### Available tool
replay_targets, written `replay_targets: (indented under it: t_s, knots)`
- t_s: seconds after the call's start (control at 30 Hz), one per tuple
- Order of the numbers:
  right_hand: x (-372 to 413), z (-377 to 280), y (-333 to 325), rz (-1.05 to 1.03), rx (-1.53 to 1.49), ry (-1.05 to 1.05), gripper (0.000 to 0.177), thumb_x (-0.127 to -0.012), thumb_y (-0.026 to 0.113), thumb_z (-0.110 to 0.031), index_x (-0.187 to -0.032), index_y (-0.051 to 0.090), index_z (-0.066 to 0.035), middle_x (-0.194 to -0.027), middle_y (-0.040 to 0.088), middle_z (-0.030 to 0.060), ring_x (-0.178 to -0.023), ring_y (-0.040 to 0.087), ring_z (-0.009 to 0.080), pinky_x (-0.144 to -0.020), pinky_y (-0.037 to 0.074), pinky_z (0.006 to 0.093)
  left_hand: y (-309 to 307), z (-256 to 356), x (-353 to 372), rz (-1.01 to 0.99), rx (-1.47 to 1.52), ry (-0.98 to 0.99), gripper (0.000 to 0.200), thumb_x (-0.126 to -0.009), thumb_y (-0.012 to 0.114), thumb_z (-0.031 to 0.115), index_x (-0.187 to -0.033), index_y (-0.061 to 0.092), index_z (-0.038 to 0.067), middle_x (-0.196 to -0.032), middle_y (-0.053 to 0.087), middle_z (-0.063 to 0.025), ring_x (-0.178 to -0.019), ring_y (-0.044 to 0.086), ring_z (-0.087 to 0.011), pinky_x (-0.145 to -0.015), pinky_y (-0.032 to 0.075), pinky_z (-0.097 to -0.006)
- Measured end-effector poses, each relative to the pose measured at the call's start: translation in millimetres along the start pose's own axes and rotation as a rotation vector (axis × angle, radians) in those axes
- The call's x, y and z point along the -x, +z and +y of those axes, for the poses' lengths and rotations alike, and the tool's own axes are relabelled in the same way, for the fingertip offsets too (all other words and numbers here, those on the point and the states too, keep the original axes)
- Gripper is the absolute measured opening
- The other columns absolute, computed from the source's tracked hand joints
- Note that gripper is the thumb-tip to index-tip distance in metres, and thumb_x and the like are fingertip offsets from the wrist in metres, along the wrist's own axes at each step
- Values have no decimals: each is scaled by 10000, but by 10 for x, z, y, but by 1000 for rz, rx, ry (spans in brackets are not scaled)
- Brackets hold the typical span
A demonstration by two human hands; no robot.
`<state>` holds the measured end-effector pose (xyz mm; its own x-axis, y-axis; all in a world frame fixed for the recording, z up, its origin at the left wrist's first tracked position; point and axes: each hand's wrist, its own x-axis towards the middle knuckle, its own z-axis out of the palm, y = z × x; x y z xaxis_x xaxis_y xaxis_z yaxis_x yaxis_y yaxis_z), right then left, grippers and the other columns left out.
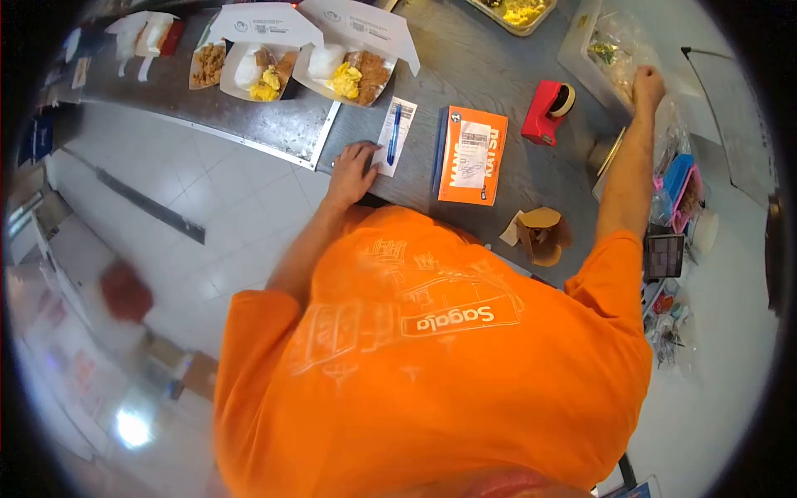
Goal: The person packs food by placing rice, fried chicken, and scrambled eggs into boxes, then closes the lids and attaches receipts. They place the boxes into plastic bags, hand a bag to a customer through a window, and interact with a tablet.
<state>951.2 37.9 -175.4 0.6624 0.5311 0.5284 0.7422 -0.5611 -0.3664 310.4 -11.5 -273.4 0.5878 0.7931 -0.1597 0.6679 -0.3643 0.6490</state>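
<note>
My left hand (353, 172) lies on the counter edge with its fingers loosely spread, holding nothing. Its fingertips reach the side of a printed paper slip (405, 124), on which a blue pen (394, 137) rests. My right hand (648, 87) is closed at the rim of a translucent plastic bin (585, 54). Clear plastic bags (618, 70) fill the bin beside that hand; what its fingers grip is hidden. Between my arms sits an orange box (491, 170) with a receipt (473, 158) on top. A red tape dispenser (541, 116) stands nearer the right arm.
Open food boxes (311, 65) with rice, egg and fried meat line the far left counter. At the top is a tray (519, 25) of yellow food. A brown paper bag (544, 236) stands close to my body. Blue and pink containers (685, 191) are beyond my right arm.
</note>
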Motion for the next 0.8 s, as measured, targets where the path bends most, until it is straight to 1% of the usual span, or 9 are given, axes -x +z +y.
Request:
replay_targets:
  t_s: [0.07,0.1,0.3,0.43,0.5,0.63,0.7,0.77,0.8]
  knots:
    - [-119,380,213,-476,165,-27,199,-783,558,-191,-874,695,-78,-903,662,200,-885,637,332,-803,485,402,39,-42,-11,26,-10,-3,362,-789,616,161,-1142,571,96,-1170,543,-115,-1130,469,-313,-932,378,-431]
    - [-239,531,373,-475,196,-40,269,-784,568,-211,-1023,672,-144,-975,662,179,-946,630,334,-840,479,405,75,-96,23,45,86,-25,351,-798,608,154,-1137,567,72,-1157,553,-135,-1113,487,-328,-934,389,-423]
    - [-546,389,447,-657,308,-175,429,-787,573,-233,-1205,563,-137,-1143,612,158,-1102,552,330,-902,442,431,-28,-19,58,120,240,-100,279,-840,569,107,-1100,574,6,-1098,595,-181,-1044,558,-341,-915,429,-388]
    - [-676,-40,171,-477,170,-32,402,-801,570,-258,-1168,580,-96,-1177,589,159,-1114,538,326,-913,433,448,-188,44,205,167,221,-221,255,-836,576,84,-1077,586,1,-1066,607,-170,-1008,576,-325,-887,439,-377]
    - [-662,-101,303,-132,-66,-306,327,-812,554,-247,-1084,624,-80,-1110,620,157,-1074,562,324,-911,433,451,-270,138,247,179,248,-271,249,-836,576,82,-1071,588,1,-1062,608,-169,-1002,579,-322,-876,444,-375]
    - [-465,-299,582,-391,140,-309,275,-806,579,-254,-1015,653,-90,-1055,645,140,-1039,580,316,-877,451,411,-285,29,343,135,195,-212,232,-836,576,75,-1056,591,0,-1056,612,-165,-993,586,-308,-836,462,-368]
    - [-485,-168,706,-677,377,-268,280,-768,654,-291,-971,695,-103,-993,674,115,-939,631,288,-846,466,379,-251,-60,398,168,155,-206,224,-837,575,75,-1050,593,5,-1057,614,-159,-992,588,-301,-824,468,-369]
    - [-703,-108,637,-416,-118,-190,294,-753,689,-313,-979,701,-125,-940,684,117,-928,642,243,-830,471,330,-266,-122,396,214,118,-206,216,-839,574,76,-1043,595,10,-1058,617,-152,-992,590,-295,-813,475,-370]
    - [-831,-145,532,-332,-76,-101,230,-773,654,-256,-936,706,-101,-867,682,114,-862,647,233,-792,481,327,-265,-144,419,235,160,-246,216,-837,577,79,-1042,598,16,-1059,622,-143,-992,594,-288,-804,481,-368]
